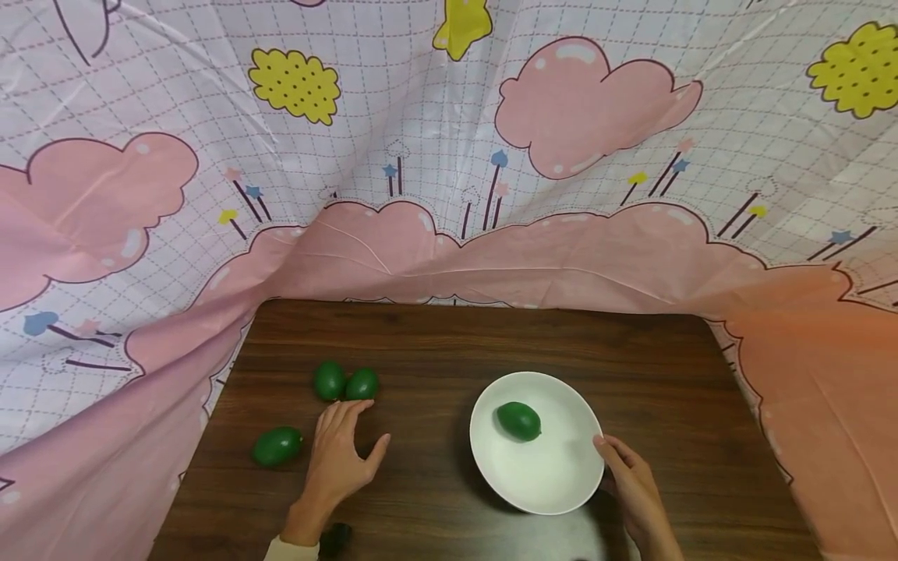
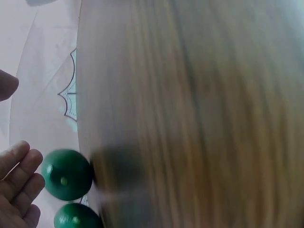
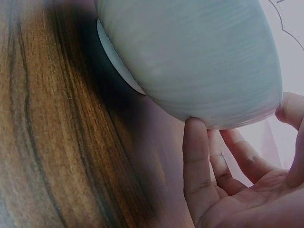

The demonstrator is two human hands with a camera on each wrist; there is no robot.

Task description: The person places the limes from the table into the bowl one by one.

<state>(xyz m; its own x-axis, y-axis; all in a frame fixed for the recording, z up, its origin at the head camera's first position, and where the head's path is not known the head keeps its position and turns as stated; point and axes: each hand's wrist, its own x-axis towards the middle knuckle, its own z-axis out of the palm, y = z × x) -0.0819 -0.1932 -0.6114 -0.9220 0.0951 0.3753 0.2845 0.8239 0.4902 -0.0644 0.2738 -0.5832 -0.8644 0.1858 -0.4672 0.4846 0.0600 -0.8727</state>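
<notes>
With thumb on the rim and fingers against the outer wall, my right hand grips a white bowl at its right side. Inside the bowl lies one green lime. My left hand reaches over the table at the left, thumb spread from its fingers, holding nothing. Just beyond its fingertips sit two limes side by side, a left one and a right one. Another lime lies to the left of that hand. In the left wrist view, a lime appears close to the fingers.
A dark wooden table carries everything. Patterned cloth with pink clouds hangs behind it and along both sides. A small dark object shows beside my left wrist; its kind is unclear.
</notes>
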